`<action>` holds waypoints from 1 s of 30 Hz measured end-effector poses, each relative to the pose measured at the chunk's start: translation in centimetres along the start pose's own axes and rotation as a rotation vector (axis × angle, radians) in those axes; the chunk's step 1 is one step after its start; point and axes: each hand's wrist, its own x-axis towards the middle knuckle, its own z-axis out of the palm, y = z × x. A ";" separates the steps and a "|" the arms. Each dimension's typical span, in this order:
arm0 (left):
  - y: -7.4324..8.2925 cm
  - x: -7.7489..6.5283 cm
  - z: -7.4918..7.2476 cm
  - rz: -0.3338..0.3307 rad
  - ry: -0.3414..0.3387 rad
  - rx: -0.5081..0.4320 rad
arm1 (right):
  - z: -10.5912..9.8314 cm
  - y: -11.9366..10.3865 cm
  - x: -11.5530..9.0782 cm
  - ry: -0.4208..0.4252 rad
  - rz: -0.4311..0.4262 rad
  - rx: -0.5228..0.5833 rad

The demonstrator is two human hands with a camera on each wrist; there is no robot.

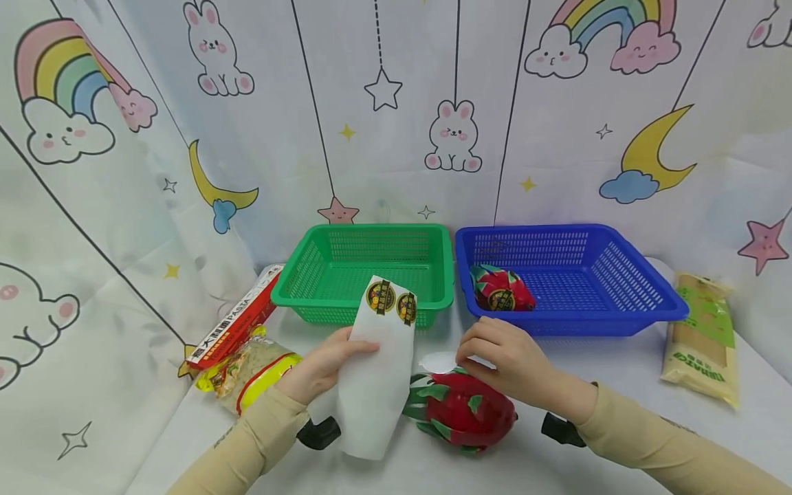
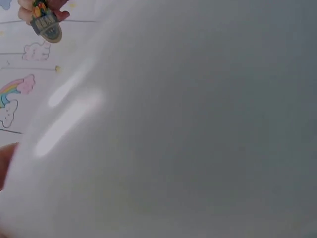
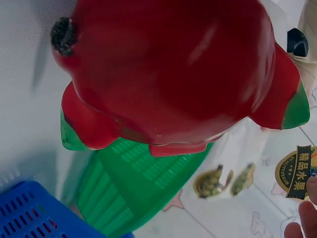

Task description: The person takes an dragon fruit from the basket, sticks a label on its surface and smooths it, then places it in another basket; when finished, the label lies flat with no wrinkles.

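My left hand (image 1: 331,361) grips a white sticker sheet (image 1: 377,375), its thumb across the front; two round black-and-gold stickers show at its top end. The sheet fills most of the left wrist view. Between the fingertips of my right hand (image 1: 510,361) is a loose sticker (image 3: 294,171), pinched at its edge, printed side showing in the right wrist view and white back in the head view. Below that hand a red dragon fruit (image 1: 473,412) with green-tipped scales lies on the table. A second dragon fruit (image 1: 502,287), bearing such a sticker, lies in the blue basket (image 1: 569,323).
A green basket (image 1: 365,313) stands behind the sheet, left of the blue one. To the left lie a red pasta box (image 1: 238,316) and a yellow-trimmed food bag (image 1: 260,371). A green-and-tan packet (image 1: 702,340) lies at the right. A patterned curtain (image 1: 396,158) hangs behind.
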 end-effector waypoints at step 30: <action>-5.4 0.5 -2.3 -0.005 0.333 0.724 | -0.9 0.0 -1.0 -0.060 0.078 0.006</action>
